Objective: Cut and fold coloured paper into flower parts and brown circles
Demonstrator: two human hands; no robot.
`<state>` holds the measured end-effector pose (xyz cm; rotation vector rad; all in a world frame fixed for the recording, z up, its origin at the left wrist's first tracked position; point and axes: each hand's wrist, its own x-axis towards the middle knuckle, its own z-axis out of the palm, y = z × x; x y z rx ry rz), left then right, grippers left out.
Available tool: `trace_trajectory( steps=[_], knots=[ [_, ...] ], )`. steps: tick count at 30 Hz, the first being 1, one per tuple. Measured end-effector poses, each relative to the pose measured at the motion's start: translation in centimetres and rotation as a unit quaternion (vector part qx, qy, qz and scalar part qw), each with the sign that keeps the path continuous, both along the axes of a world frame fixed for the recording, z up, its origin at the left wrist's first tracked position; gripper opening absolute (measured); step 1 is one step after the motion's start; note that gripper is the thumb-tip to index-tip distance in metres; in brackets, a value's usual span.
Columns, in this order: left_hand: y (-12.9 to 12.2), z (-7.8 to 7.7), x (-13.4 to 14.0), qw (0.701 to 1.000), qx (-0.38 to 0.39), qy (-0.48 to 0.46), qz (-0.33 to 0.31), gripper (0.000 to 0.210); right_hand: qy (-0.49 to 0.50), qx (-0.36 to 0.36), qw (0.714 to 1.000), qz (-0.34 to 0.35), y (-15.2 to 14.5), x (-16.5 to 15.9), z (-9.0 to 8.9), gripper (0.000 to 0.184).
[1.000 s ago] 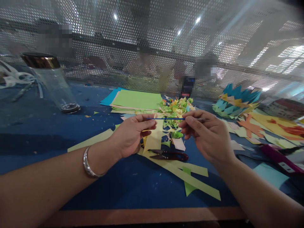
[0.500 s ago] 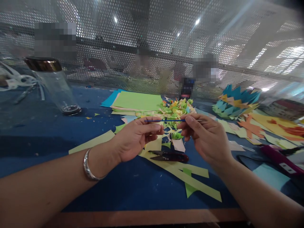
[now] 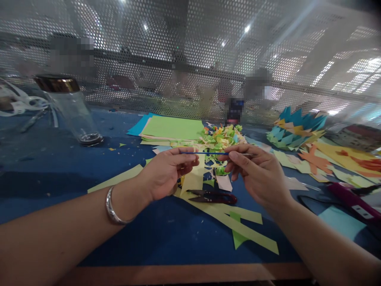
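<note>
A thin blue stick (image 3: pixel 210 153) lies level between my two hands above the table. My left hand (image 3: pixel 169 169) pinches its left end between thumb and forefinger; a silver bangle circles that wrist. The other end sits in the closed fingertips of my right hand (image 3: pixel 256 171), with a pale tip showing past the fingers. Under my hands are thread snips (image 3: pixel 228 197) with dark handles, resting on yellow paper strips (image 3: pixel 247 228). Just behind the stick is a heap of small folded and cut paper pieces (image 3: pixel 222 137), mostly green and yellow.
A stack of coloured paper (image 3: pixel 175 126) sits behind my left hand. Further left stands a clear bottle (image 3: pixel 79 113) with a shiny lid. To the right are a folded-paper ring (image 3: pixel 297 129), orange paper scraps (image 3: pixel 314 161) and a purple tool (image 3: pixel 351 200) with a black cord. A perforated metal screen (image 3: pixel 193 51) rises behind.
My left hand has shifted slightly left along the stick, showing more of the blue length. My right hand has moved slightly left. Both still hold the stick.
</note>
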<state>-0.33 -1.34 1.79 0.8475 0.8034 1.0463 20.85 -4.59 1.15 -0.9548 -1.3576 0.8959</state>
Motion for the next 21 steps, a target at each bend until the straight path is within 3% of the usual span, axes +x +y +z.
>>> trace_trajectory(
  steps=[13,21],
  knots=[
    [-0.35,-0.07,-0.17,0.998,-0.01,-0.02,-0.053,0.015,0.006,-0.009,1.0,-0.01,0.17,-0.03,0.19,0.014],
    [-0.69,0.42,-0.07,0.996,-0.015,-0.015,-0.09,0.005,0.025,-0.023,0.999,-0.002,0.16,-0.08,0.38,0.013]
  ],
)
